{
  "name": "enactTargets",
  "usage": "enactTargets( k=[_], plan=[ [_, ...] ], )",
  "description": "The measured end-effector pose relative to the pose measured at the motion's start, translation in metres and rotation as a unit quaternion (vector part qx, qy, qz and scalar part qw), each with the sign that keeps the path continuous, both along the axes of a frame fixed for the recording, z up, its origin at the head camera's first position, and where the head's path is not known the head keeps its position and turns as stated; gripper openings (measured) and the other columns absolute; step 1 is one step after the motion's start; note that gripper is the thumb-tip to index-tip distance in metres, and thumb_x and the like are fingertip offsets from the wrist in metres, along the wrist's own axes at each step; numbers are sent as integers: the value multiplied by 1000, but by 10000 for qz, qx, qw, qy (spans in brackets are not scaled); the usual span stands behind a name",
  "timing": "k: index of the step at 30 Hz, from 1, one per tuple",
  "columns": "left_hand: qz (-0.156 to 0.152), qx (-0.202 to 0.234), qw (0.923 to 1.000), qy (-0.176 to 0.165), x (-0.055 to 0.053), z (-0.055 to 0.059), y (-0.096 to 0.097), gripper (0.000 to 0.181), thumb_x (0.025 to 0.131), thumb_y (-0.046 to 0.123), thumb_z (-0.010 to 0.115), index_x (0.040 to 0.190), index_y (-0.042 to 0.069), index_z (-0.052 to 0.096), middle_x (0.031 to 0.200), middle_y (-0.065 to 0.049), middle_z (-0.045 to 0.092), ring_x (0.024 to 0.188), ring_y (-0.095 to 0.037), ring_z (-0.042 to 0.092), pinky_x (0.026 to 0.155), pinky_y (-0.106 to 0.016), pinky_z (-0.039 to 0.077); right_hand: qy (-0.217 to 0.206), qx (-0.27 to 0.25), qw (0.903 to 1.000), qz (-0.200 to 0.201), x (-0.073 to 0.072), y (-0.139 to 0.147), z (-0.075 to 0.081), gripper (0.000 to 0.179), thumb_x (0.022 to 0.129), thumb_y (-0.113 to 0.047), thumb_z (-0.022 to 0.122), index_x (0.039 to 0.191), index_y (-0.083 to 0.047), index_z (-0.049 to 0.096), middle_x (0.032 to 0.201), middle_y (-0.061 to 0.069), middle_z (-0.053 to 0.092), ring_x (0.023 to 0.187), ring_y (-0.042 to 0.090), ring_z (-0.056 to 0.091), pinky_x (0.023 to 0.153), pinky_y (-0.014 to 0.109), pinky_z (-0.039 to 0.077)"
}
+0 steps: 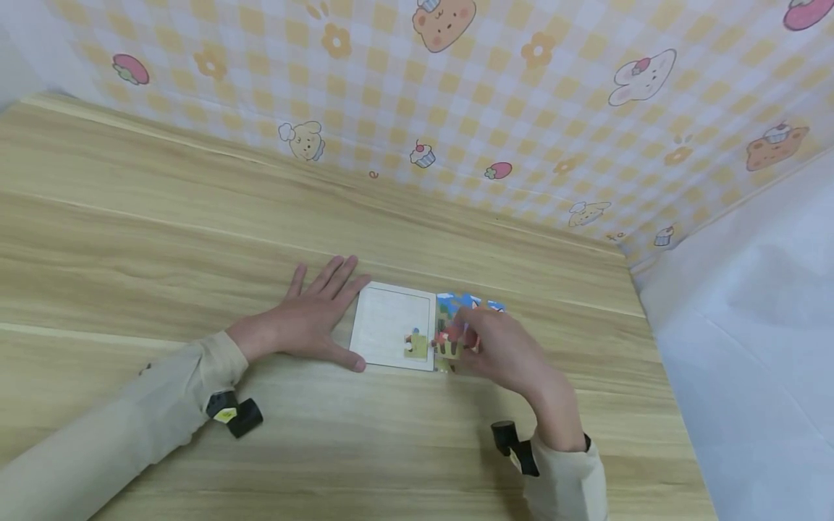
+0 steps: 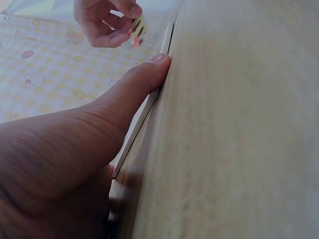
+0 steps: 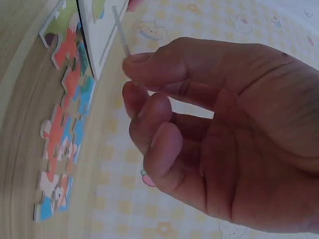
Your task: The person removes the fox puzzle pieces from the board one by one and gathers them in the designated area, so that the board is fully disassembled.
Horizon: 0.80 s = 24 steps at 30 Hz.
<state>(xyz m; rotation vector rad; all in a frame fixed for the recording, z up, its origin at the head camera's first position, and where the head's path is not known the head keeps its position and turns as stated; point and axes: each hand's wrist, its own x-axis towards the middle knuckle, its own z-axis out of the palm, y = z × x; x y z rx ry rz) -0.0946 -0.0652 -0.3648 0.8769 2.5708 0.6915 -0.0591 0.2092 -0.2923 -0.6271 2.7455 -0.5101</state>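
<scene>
A white puzzle tray point(image 1: 389, 325) with a raised border lies flat on the wooden table. My left hand point(image 1: 316, 318) is spread out at its left side, thumb and index finger touching the edge. One yellow-green puzzle piece point(image 1: 417, 347) lies inside the tray at its lower right. Between thumb and fingertips, my right hand point(image 1: 502, 347) pinches a puzzle piece point(image 1: 447, 346) with red and dark markings, raised above the tray's right edge. In the right wrist view this piece point(image 3: 121, 32) shows edge-on. Loose puzzle pieces point(image 3: 62, 134) in orange, blue and green lie beside the tray, partly hidden under my right hand.
The wooden table point(image 1: 195, 217) stretches out around the tray. A yellow checked cloth point(image 1: 391, 87) with cartoon prints hangs behind its back edge. White sheeting point(image 1: 749, 311) borders the table on the right. Each forearm wears a small black camera point(image 1: 244, 417).
</scene>
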Motion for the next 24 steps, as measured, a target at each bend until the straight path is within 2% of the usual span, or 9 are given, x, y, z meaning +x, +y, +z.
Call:
enactTargets(
  k=[3,11,24],
  plan=[
    [-1,-1,10000,7,0,0,0,118,66,66,69,149,6,10,153,-20,-8,138,-33,-13,98,-65,-13,-161,105,9997,-136,0,6,2,21,73,6,56,86,-10,59,75,3,58,63,13,50,57,27,44],
    [-5,13,10000,-6,0,0,0,119,66,67,69,149,6,10,153,-20,-9,138,-33,-13,98,-64,-14,-352,218,9979,-490,0,20,12,24,76,9,57,87,-13,58,74,-1,55,60,13,48,55,28,42],
    [-11,36,10000,-44,0,0,0,119,66,66,69,149,5,10,153,-20,-9,138,-34,-14,98,-64,-14,-389,180,9971,-636,-1,38,15,20,77,6,59,88,-11,59,72,-1,56,61,13,51,56,30,42]
  ],
)
